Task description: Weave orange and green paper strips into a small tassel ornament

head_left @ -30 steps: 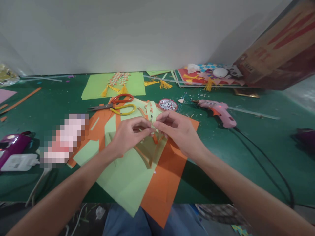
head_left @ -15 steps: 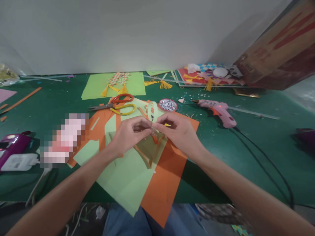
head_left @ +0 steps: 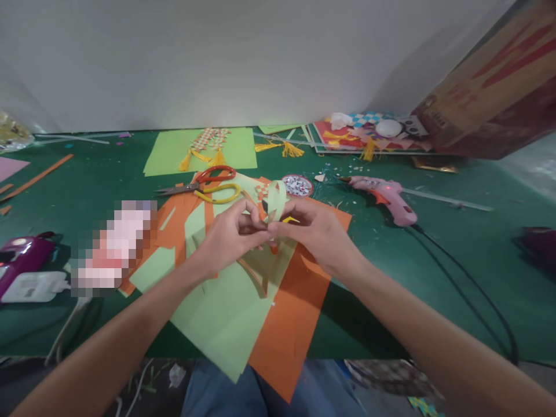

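Observation:
A pale green paper strip [head_left: 277,198], curled into a loop, stands up between my two hands. My left hand [head_left: 232,234] pinches at its lower end, thumb and fingertips pressed together. From the other side my right hand [head_left: 319,234] pinches the same end, its fingertips meeting those of the left. Beneath the hands lie light green paper sheets [head_left: 217,324] and orange paper [head_left: 299,313]. A narrow folded paper strip [head_left: 256,278] rests on the green sheet just below. Scissors [head_left: 200,186] with one red and one yellow handle lie beyond my left hand.
A pink glue gun [head_left: 386,197] with a black cord lies to the right. Behind my hands sits a round dish of small beads [head_left: 297,186]. Woven paper pieces with yellow tassels [head_left: 219,157] rest at the back. A white adapter [head_left: 37,286] is at left.
The loop of the green strip has turned and shifted slightly right, showing its wider face. My left fingers have bent a little more; both hands stay in nearly the same place.

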The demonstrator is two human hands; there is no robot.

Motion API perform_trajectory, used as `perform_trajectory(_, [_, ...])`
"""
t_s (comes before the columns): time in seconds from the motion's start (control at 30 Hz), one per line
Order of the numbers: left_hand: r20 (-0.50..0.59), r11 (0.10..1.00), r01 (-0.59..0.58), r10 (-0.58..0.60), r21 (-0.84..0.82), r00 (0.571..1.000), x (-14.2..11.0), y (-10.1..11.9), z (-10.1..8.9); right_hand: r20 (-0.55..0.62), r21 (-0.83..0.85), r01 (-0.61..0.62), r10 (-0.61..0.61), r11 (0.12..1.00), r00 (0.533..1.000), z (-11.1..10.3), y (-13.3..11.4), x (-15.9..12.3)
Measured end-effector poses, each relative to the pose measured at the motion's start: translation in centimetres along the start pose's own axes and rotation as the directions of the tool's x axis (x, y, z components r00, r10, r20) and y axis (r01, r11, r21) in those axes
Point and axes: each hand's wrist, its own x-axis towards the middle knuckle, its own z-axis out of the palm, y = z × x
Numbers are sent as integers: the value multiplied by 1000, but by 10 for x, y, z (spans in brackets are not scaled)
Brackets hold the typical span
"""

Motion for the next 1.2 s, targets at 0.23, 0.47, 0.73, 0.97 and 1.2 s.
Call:
perform_trajectory(0.23, [159, 965, 119, -83, -233, 984, 2, 1, -6, -17, 190, -40, 44, 981, 999, 0, -3, 2])
perform_trajectory(0.47, [247, 906, 234, -152, -352, 957, 2, 2, -6, 6, 263, -80, 82, 962, 997, 0, -2, 1])
perform_trajectory(0.73, [265, 887, 284, -193, -365, 945, 2, 4, -8, 37, 222, -80, 74, 972, 997, 0, -3, 0])
perform_trajectory(0.97, [318, 862, 345, -231, -372, 920, 2, 2, -11, 57, 253, -79, 67, 964, 996, -1, -3, 0])
perform_trajectory(1.2, [314, 851, 385, -279, -358, 907, 1, 1, -12, 59, 197, -31, 20, 980, 998, 0, -3, -2])
